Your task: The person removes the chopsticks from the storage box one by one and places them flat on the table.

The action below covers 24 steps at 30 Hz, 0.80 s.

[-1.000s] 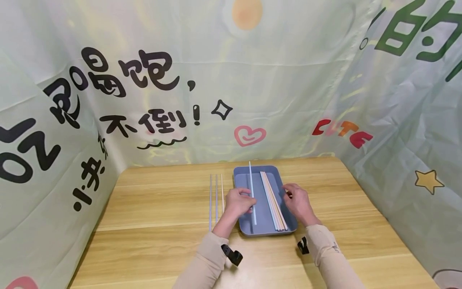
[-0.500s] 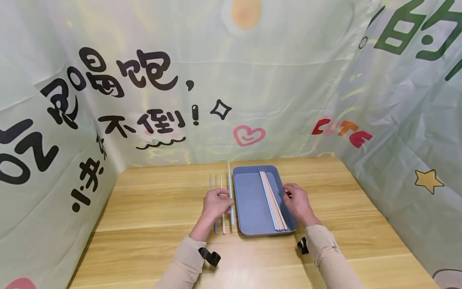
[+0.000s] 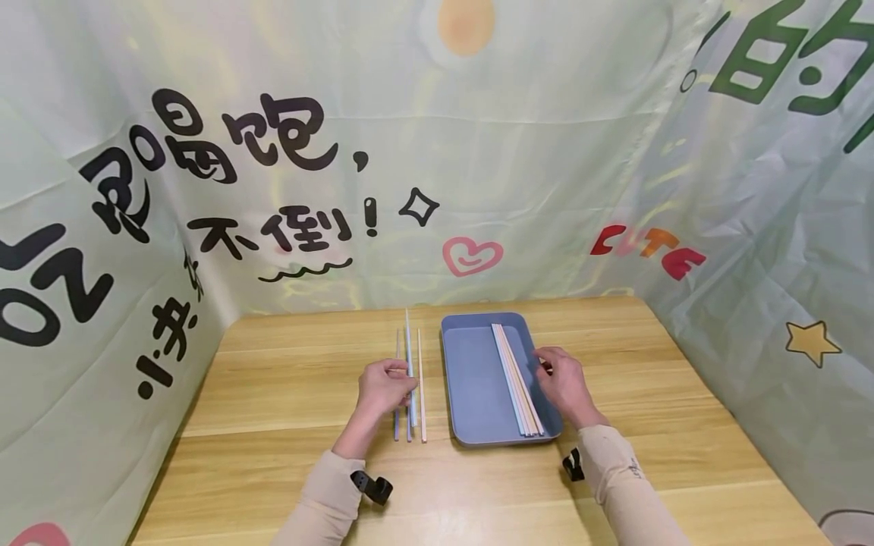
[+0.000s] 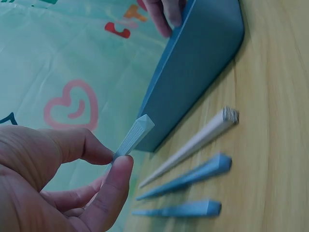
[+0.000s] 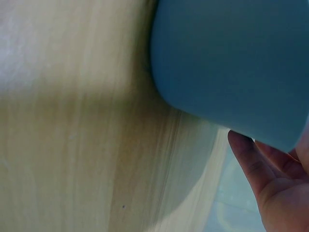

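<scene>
My left hand (image 3: 384, 387) pinches a pale blue chopstick (image 4: 135, 136) between thumb and forefinger, holding it above the table. Below it lie three chopsticks side by side: a pinkish one (image 3: 422, 402) nearest the tray and two bluish ones, a middle one (image 4: 193, 177) and a left one (image 4: 186, 210). Right of them stands a grey-blue tray (image 3: 474, 402), with several pastel chopsticks (image 3: 517, 379) bunched slantwise along its right side. My right hand (image 3: 565, 385) grips the tray's right rim; in the right wrist view part of that hand is cut off.
The wooden table (image 3: 287, 394) ends at a printed cloth backdrop (image 3: 546, 167) behind and on both sides. Black wrist straps show at the left sleeve (image 3: 334, 485) and the right sleeve (image 3: 617, 462).
My left hand has carried the pale blue chopstick leftward from over the tray, past its left edge, to above the chopsticks on the table. The right hand and tray stay put.
</scene>
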Each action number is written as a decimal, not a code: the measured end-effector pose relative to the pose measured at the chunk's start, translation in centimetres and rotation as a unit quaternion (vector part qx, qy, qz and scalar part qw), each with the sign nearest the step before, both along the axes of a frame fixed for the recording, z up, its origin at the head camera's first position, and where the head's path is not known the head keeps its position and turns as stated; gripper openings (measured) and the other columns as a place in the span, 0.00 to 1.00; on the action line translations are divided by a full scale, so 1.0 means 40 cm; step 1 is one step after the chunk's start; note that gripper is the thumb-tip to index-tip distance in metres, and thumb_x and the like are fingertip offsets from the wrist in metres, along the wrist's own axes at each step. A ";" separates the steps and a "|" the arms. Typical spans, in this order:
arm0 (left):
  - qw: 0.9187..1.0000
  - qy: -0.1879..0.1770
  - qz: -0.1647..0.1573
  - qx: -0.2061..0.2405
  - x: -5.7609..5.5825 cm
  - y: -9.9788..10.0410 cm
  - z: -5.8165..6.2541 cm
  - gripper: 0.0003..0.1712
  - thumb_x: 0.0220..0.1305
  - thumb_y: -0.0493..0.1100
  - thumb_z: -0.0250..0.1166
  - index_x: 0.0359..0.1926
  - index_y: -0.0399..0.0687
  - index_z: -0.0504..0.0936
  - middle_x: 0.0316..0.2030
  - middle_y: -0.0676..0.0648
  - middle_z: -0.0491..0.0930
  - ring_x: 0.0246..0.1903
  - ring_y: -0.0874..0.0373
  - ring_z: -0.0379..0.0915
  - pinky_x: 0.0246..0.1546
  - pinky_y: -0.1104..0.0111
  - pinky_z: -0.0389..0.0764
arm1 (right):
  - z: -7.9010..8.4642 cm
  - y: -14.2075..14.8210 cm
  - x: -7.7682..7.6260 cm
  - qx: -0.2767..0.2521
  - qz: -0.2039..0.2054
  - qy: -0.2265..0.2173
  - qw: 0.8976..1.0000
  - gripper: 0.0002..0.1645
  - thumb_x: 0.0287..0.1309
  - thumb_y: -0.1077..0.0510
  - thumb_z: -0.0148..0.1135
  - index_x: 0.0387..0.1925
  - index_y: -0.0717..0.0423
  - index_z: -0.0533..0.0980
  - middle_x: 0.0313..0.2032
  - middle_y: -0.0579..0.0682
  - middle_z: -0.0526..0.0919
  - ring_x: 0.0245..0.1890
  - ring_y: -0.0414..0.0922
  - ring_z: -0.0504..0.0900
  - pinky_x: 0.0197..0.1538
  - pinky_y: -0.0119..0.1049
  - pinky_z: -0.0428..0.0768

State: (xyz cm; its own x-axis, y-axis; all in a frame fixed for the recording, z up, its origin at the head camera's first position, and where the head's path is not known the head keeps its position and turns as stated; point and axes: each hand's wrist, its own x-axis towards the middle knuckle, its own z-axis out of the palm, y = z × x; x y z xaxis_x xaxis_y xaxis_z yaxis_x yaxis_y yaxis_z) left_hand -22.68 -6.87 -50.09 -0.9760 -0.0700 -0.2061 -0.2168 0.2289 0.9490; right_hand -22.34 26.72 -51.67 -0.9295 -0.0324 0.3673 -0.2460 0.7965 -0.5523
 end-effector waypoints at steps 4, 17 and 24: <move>1.000 0.000 0.014 -0.013 0.004 -0.025 -0.009 0.23 0.53 0.27 0.70 0.53 0.33 0.86 0.38 0.39 0.88 0.19 0.57 0.82 0.28 0.60 0.90 | -0.001 0.000 -0.002 -0.001 0.002 -0.008 1.000 0.20 0.60 0.75 0.60 0.54 0.75 0.81 0.54 0.70 0.84 0.42 0.61 0.89 0.43 0.52 0.89; 0.996 0.008 0.020 -0.082 0.010 -0.069 -0.031 0.23 0.52 0.29 0.72 0.52 0.33 0.86 0.36 0.39 0.90 0.18 0.57 0.83 0.23 0.65 0.87 | 0.000 0.001 -0.001 -0.001 0.000 -0.003 1.000 0.19 0.60 0.75 0.60 0.53 0.75 0.82 0.53 0.71 0.85 0.42 0.61 0.89 0.43 0.52 0.89; 0.991 0.019 0.022 -0.130 0.013 -0.084 -0.047 0.21 0.53 0.30 0.73 0.51 0.34 0.88 0.34 0.41 0.90 0.19 0.59 0.81 0.22 0.68 0.84 | 0.002 0.001 -0.002 -0.002 -0.002 -0.011 1.000 0.19 0.61 0.75 0.60 0.54 0.76 0.81 0.54 0.71 0.84 0.43 0.62 0.89 0.42 0.52 0.89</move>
